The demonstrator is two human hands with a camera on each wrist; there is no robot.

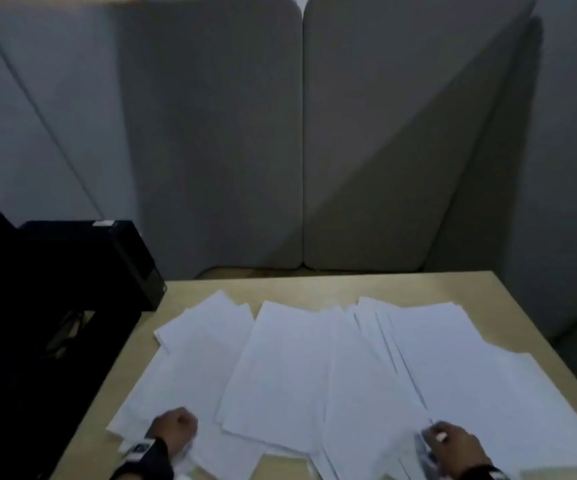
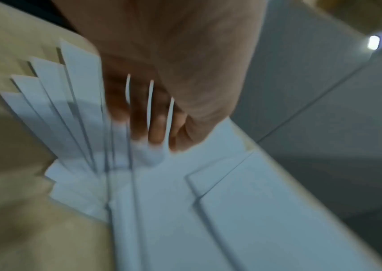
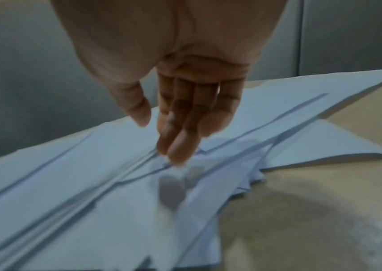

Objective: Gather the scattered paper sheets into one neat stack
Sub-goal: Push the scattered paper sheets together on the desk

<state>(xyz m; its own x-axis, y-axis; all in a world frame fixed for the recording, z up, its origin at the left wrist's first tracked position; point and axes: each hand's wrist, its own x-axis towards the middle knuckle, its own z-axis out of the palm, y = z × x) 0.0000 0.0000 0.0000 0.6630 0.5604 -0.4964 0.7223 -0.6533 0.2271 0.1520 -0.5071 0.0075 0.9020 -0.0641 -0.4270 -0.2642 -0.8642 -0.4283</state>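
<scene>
Left hand [image 1: 176,432]: positioned at the near left, fingers [image 2: 156,128] curled under the palm, knuckles up, wrist strapped with a dark band. Right hand [image 1: 453,446]: positioned at the near right, fingers [image 3: 180,146] extended and held together, angled downward, thumb set slightly apart. Both forearms enter from the near edge.

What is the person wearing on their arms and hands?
Both hands are bare, with no gloves. The left hand has a dark sleeve and a dark strap at the wrist, carrying a small white device with a dark square on it. The right hand also has a dark cuff and a wrist device.
</scene>
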